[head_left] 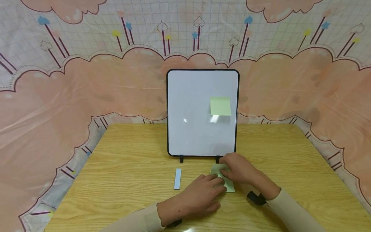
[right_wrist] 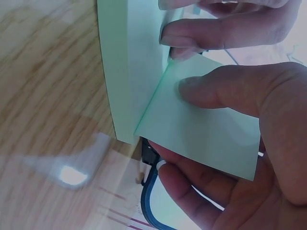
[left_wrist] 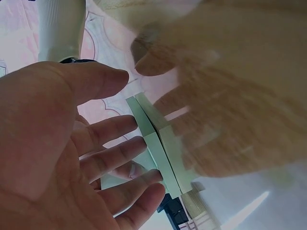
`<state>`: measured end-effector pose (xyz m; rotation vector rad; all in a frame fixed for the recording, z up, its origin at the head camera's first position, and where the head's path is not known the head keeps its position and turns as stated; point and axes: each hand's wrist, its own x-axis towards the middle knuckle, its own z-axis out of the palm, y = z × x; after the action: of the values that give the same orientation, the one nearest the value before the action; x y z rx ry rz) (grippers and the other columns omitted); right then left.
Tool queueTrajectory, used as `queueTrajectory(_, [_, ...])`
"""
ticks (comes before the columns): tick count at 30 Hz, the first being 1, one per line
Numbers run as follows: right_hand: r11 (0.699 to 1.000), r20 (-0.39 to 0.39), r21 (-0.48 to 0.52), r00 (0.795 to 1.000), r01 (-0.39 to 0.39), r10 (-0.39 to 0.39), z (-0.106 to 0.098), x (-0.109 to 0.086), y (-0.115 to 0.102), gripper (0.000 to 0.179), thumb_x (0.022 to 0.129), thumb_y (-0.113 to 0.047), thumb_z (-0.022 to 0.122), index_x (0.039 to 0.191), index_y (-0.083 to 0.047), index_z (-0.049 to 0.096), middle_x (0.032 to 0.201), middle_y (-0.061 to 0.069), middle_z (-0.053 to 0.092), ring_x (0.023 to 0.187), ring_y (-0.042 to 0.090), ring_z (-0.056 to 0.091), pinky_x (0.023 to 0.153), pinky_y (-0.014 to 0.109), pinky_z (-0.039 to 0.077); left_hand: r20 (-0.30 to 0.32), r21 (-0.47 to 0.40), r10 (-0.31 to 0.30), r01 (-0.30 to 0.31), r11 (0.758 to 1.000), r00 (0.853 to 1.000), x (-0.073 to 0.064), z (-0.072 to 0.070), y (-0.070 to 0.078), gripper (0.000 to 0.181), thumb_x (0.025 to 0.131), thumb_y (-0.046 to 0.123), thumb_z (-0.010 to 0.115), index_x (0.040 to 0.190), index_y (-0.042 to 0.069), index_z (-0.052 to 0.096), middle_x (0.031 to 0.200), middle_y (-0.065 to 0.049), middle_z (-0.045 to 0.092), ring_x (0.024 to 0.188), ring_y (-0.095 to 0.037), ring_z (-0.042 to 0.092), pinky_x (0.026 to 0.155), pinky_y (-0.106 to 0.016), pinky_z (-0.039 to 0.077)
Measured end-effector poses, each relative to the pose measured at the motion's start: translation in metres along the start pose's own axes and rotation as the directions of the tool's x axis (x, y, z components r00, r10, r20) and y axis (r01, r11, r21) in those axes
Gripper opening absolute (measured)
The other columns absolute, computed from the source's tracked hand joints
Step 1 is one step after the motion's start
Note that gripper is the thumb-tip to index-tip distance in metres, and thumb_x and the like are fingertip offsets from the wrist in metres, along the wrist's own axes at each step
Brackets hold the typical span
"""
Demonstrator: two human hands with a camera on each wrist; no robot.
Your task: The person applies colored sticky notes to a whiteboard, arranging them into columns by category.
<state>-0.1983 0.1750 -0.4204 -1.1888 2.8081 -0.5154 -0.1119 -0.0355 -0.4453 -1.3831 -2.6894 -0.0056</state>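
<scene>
A pale green pad of sticky notes [head_left: 230,186] lies on the wooden table in front of the whiteboard [head_left: 192,135]. With thumb and fingers, my right hand [head_left: 242,170] pinches the top sticky note [right_wrist: 216,141], which is lifted away from the pad but still joined along one edge. My left hand [head_left: 198,195] touches the near left part of the pad with loosely extended fingertips [left_wrist: 156,176], the thumb standing apart. Another green sticky note [head_left: 220,106] is stuck on the right side of the whiteboard.
A flat pale bluish strip [head_left: 177,179] lies on the table [head_left: 127,167] left of the pad. The black-framed whiteboard stands upright on small black feet [head_left: 181,159]. Behind and beside the table hangs a patterned cloth [head_left: 130,83].
</scene>
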Motion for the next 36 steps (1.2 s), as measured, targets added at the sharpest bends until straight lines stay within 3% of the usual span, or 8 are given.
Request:
queueTrajectory(17, [1.000,0.013,0.007,1.000,0.001,-0.001,-0.0040,0.0032,0.0026,0.025,0.092,-0.008,0.080,0.078,-0.019,0.063,0.069,-0.012,0.052,0.065,0.006,0.044,0.060,0.025,0.040,-0.002,-0.012,0.007,-0.007,1.000,1.000,-0.0006,-0.0006,-0.0016,0.040,0.101,0.040,0.069,0.138,0.024,0.065,0.145,0.005,0.058,0.141,-0.021,0.053,0.101,-0.033,0.052])
queueTrajectory(36, [1.000,0.012,0.001,1.000,-0.028,0.028,-0.0091,0.0073,0.0035,0.015,0.091,-0.010,0.081,0.082,-0.014,0.070,0.070,-0.011,0.056,0.065,0.006,0.046,0.060,0.025,0.042,-0.020,-0.006,0.009,-0.009,1.000,1.000,-0.0013,-0.0005,-0.0016,0.041,0.100,0.041,0.071,0.137,0.024,0.065,0.144,0.006,0.059,0.140,-0.021,0.055,0.101,-0.033,0.052])
